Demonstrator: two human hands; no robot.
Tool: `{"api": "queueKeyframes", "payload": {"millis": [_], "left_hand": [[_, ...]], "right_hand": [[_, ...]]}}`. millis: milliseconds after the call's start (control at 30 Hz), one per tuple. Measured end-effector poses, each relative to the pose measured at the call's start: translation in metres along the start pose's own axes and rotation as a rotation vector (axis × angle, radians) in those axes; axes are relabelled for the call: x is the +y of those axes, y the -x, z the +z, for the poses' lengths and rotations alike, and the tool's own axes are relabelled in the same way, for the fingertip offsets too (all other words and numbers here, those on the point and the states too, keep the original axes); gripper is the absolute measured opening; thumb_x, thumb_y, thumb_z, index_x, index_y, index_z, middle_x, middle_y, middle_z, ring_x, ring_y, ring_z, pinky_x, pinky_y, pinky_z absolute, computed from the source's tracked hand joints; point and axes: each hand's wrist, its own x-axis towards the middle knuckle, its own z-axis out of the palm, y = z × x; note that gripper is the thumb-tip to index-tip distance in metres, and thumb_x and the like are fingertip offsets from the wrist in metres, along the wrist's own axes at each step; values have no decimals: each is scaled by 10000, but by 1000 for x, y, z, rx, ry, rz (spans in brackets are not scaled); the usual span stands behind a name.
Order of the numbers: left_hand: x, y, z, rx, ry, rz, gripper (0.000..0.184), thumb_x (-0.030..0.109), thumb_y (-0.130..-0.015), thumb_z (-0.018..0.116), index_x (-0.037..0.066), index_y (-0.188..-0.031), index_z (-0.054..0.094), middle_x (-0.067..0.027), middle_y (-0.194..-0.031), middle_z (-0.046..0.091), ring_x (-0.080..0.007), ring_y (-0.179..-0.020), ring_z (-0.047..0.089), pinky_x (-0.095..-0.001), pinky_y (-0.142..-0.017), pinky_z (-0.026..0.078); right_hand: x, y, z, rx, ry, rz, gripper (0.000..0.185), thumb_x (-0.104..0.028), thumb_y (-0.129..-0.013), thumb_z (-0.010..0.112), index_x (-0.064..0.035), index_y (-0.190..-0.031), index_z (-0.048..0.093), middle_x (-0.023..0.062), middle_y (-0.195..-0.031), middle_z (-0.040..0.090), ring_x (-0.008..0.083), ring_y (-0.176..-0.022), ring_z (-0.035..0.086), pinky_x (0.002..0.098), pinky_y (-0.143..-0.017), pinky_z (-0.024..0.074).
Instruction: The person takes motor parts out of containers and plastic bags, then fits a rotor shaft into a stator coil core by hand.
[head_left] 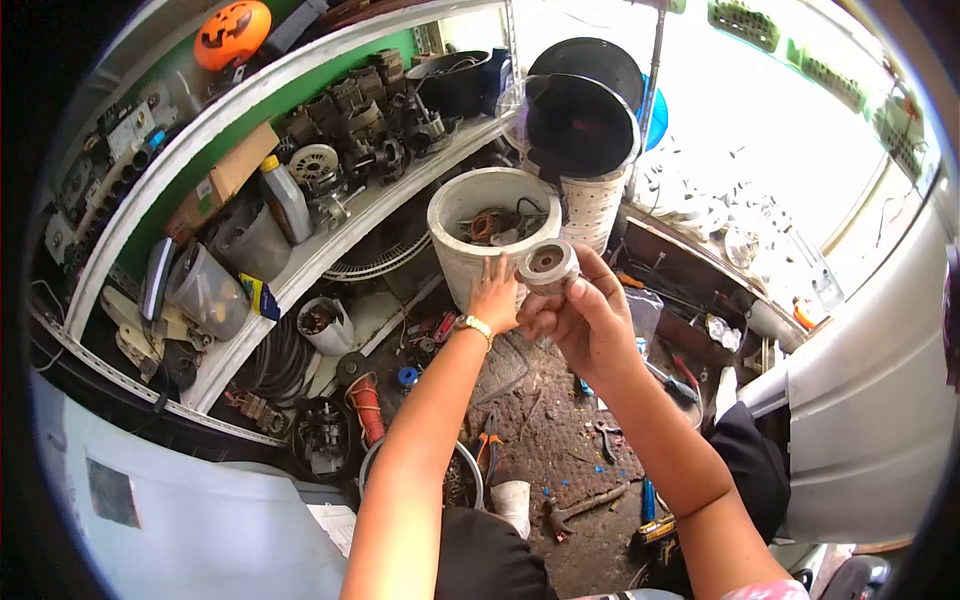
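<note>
Littered floor (548, 405), right hand (592, 318) holding round part (549, 272), left hand (492, 306) outstretched

Obstacle: bucket (452, 258) beyond left hand (491, 303)

Round grey part (548, 266) in right hand (590, 315), left hand (491, 303) by pale tub (449, 245), hammer (594, 503) on floor (535, 405)

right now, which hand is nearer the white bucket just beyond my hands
Left. Your left hand is stretched out at the near side of the white bucket, contact unclear; your right hand, gripping a round metal part, is held farther back, lower right in view.
</note>
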Motion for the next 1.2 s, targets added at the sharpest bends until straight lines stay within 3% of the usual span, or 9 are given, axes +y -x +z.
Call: {"api": "queueKeyframes", "payload": {"millis": [100, 233, 333, 467, 667, 767, 867, 1033, 1200], "left_hand": [[58, 41, 8, -130, -216, -214, 823, 339, -685, 725, 112, -1387, 359, -180, -1504, 171, -447, -1357, 209, -574, -1054, 272], [88, 82, 20, -242, -342, -222, 749, 329, -692, 718, 121, -1350, 426, -214, -1470, 227, -451, -1321, 277, -532, -1051, 307], [116, 114, 26, -233, -619, -203, 682, 327, -723, 711, 119, -1323, 461, -211, -1409, 322, -432, -1255, 379, -447, -1040, 356], [141, 161, 12, -409, -571, -312, 596, 294, -779, 683, 47, -1286, 492, -208, -1235, 498, -332, -1162, 489, -369, -987, 394], [172, 172, 7, -455, -547, -324, 562, 298, -794, 675, 50, -1270, 505, -189, -1205, 544, -317, -1116, 531, -375, -958, 417], [198, 170, 7, -460, -558, -327, 552, 279, -809, 678, 44, -1275, 498, -177, -1226, 547, -289, -1138, 527, -368, -961, 415], [220, 172, 6, -449, -502, -365, 562, 267, -827, 671, 34, -1299, 474, -169, -1230, 558, -266, -1135, 541, -360, -959, 422], [219, 177, -5, -387, -404, -443, 553, 268, -855, 653, 26, -1313, 459, -183, -1249, 543, -257, -1157, 524, -341, -962, 418], [218, 191, -10, -353, -382, -489, 528, 245, -864, 647, 33, -1313, 468, -155, -1231, 552, -218, -1128, 524, -325, -947, 416]], "right_hand": [[-13, 28, 14, 92, -69, 134, 523, -434, -897, 558, -25, -1208, 457, 150, -1008, 610, 209, -751, 630, 283, -612, 533], [-31, 63, 19, 98, -94, 222, 543, -482, -902, 527, -21, -1186, 485, 138, -994, 622, 183, -741, 623, 267, -623, 523], [-65, 88, 22, 93, -37, 239, 488, -421, -910, 544, -27, -1193, 488, 134, -1008, 628, 200, -776, 628, 273, -628, 526], [-125, 138, -33, 252, -27, 7, 364, -242, -918, 547, -34, -1211, 486, 120, -1100, 604, 213, -931, 625, 313, -710, 540], [-126, 214, -156, 474, -15, 50, 360, -168, -873, 593, -73, -1208, 504, 102, -1067, 602, 235, -926, 616, 327, -828, 531], [-105, 253, -191, 813, -176, 165, 226, -202, -866, 582, -66, -1046, 579, 85, -1015, 605, 222, -851, 610, 315, -762, 547], [-104, 256, -182, 645, -179, 195, 213, -256, -869, 564, -74, -979, 584, 66, -941, 609, 229, -843, 613, 298, -715, 548], [-103, 252, -162, 707, -131, 250, 304, -420, -904, 465, -144, -917, 592, 34, -752, 564, 165, -579, 466, 265, -480, 367], [-95, 256, -185, 781, -177, 186, 295, -396, -909, 490, -163, -1056, 593, 67, -859, 631, 169, -629, 531, 259, -517, 445]]}}
